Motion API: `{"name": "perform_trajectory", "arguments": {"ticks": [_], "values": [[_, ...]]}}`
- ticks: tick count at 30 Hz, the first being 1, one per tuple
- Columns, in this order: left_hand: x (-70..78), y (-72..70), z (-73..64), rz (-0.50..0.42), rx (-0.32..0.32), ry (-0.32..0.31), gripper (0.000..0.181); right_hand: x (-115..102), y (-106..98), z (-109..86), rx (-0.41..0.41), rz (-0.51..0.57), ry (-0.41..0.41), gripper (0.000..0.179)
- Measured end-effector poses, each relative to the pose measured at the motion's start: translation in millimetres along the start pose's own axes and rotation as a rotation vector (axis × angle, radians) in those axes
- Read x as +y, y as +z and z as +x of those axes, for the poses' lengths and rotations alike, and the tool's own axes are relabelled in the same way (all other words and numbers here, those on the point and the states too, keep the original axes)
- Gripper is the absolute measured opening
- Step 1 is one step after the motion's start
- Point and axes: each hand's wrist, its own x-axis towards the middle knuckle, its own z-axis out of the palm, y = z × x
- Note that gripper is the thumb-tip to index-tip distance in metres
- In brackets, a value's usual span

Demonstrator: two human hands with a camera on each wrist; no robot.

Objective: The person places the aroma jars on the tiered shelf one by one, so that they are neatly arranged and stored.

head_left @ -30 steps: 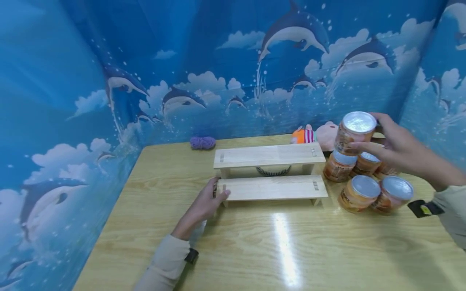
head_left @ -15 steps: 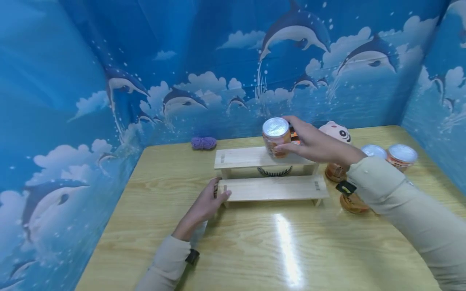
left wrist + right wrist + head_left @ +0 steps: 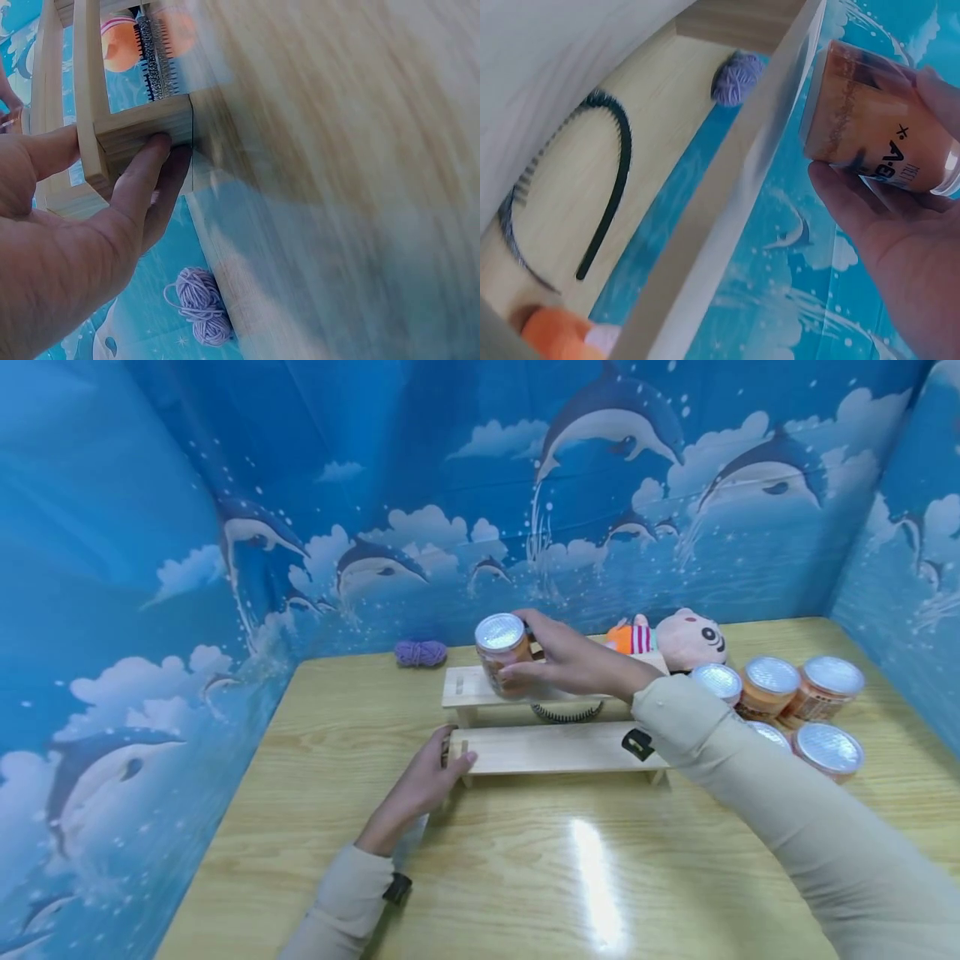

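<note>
My right hand (image 3: 573, 660) grips a jar (image 3: 501, 639) with a silver lid, upright at the left part of the rack's upper shelf (image 3: 465, 685). In the right wrist view the jar (image 3: 877, 120) looks clear-walled with orange contents and dark lettering; fingers and thumb curl round its sides. My left hand (image 3: 424, 778) pinches the left end of the lower shelf (image 3: 555, 747) of the two-step wooden rack, thumb on top. The left wrist view shows its fingers pressed on the rack's end leg (image 3: 146, 124).
Several similar jars (image 3: 772, 675) stand at the right, partly behind my right sleeve. A plush doll (image 3: 688, 639) lies behind the rack. Under the shelves sits a dark toothed headband (image 3: 567, 717). Purple yarn (image 3: 420, 653) lies near the table's back edge, before a dolphin-print curtain (image 3: 375, 568).
My right hand has carried the jar leftward from over the other jars to the left part of the upper shelf. The left hand has stayed on the rack.
</note>
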Motion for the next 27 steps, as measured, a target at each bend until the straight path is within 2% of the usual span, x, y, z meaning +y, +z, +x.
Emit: {"name": "perform_trajectory", "arguments": {"ticks": [11, 22, 27], "values": [[-1.7, 1.2, 1.5, -0.009, 0.013, 0.013, 0.072, 4.7, 16.1, 14.3, 0.022, 0.103, 0.002, 0.084], [-3.1, 1.1, 2.2, -0.003, 0.016, 0.017, 0.074, 6.2, 19.7, 14.9, 0.050, 0.100, 0.004, 0.086], [-2.8, 2.2, 2.8, 0.012, 0.016, 0.015, 0.075, 7.1, 15.7, 9.3, 0.064, 0.050, 0.018, 0.087]]}}
